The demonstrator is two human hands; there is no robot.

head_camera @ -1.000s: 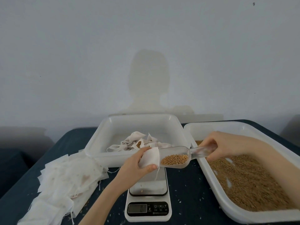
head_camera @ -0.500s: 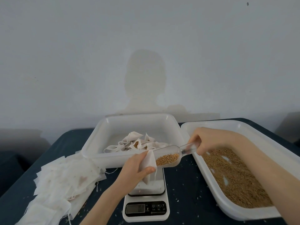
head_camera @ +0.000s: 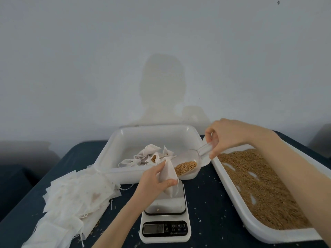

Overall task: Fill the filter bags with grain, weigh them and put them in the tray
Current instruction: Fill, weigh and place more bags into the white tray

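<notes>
My left hand (head_camera: 154, 179) pinches a white filter bag (head_camera: 169, 179) above the scale (head_camera: 165, 212). My right hand (head_camera: 227, 136) grips the handle of a clear plastic scoop (head_camera: 189, 161), tilted down toward the bag's mouth with brown grain piled at its lower end. A white tray (head_camera: 111, 158) behind the scale holds several filled bags (head_camera: 146, 156). To the right, a larger white tray (head_camera: 250, 222) is spread with loose grain (head_camera: 259, 185).
A heap of empty filter bags (head_camera: 75, 197) lies on the dark table (head_camera: 209, 208) at the left. Stray grains dot the tabletop. A pale wall rises behind the trays.
My right hand rose and moved left, tipping the scoop steeply toward the bag. My left hand turned the bag so its mouth faces the scoop.
</notes>
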